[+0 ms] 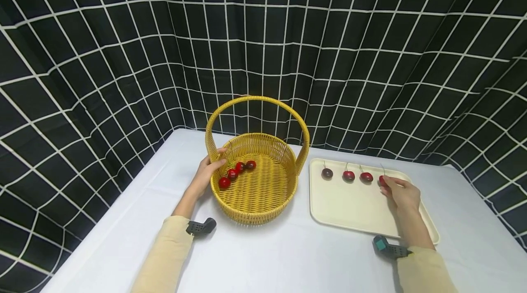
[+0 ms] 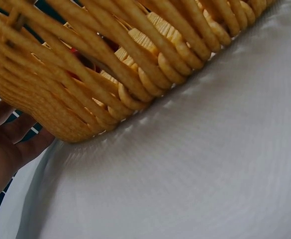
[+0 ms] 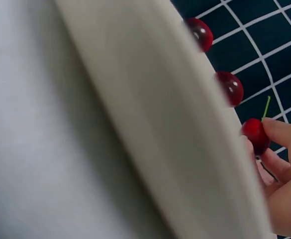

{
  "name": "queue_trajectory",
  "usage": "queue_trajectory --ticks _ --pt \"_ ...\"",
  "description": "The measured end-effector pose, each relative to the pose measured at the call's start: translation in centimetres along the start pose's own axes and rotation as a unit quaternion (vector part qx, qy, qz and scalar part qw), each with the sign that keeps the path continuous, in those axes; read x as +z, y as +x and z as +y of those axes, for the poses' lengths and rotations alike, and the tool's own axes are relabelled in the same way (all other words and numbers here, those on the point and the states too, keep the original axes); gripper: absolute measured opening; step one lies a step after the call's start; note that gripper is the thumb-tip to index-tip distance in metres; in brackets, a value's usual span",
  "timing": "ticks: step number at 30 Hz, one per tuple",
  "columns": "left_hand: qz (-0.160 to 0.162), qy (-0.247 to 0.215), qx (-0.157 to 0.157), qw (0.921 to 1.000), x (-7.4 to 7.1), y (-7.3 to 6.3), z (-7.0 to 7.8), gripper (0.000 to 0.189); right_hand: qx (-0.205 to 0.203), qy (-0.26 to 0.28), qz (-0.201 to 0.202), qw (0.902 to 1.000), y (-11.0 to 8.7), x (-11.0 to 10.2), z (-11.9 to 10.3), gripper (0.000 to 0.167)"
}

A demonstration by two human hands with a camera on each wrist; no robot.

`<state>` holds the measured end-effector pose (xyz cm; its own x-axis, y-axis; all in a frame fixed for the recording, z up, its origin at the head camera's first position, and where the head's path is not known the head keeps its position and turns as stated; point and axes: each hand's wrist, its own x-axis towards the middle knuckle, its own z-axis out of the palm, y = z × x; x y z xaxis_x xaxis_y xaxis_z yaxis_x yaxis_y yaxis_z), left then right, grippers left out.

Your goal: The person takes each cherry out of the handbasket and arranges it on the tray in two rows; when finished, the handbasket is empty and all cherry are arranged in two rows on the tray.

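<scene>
On the left, a yellow woven basket [image 1: 255, 215] with a tall arched handle holds several red cherries [image 1: 224, 183] along its left inner side. My left hand [image 1: 202, 175] grips the basket's left rim beside the foot of the handle; in the left wrist view its fingers [image 2: 23, 128] lie against the outer weave. Over at the right, my right hand [image 1: 405, 194] pinches a red cherry [image 3: 254, 133] between thumb and fingers, its green stem pointing up. That cherry is at the right end of a row on a cream tray [image 1: 346, 208].
Three more stemmed cherries stand in the row: a dark one [image 1: 327, 173], a red one [image 1: 348, 176] and another red one [image 1: 366, 177]. A white cloth [image 1: 288, 256] covers the table. Behind it hangs a black curtain [image 1: 263, 55] with a white grid.
</scene>
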<state>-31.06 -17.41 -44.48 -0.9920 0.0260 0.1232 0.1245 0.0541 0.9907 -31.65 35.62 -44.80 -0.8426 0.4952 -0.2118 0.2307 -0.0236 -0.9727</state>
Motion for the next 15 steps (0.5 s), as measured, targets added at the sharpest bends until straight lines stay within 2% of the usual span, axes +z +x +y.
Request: queue_trajectory --ticks 6,10,15 --pt "-0.006 -0.02 -0.025 0.9995 0.0 -0.2 0.8 0.046 0.002 -0.096 -0.008 0.9953 -0.1 -0.3 -0.6 0.052" --pt "-0.008 -0.023 -0.025 0.9994 0.0 -0.1 0.5 0.047 -0.002 -0.125 -0.015 0.992 -0.1 -0.4 -0.9 0.054" --pt "-0.008 -0.02 -0.026 0.9994 0.0 0.0 0.4 0.046 0.002 -0.128 -0.026 0.9915 -0.1 -0.3 -1.2 0.051"
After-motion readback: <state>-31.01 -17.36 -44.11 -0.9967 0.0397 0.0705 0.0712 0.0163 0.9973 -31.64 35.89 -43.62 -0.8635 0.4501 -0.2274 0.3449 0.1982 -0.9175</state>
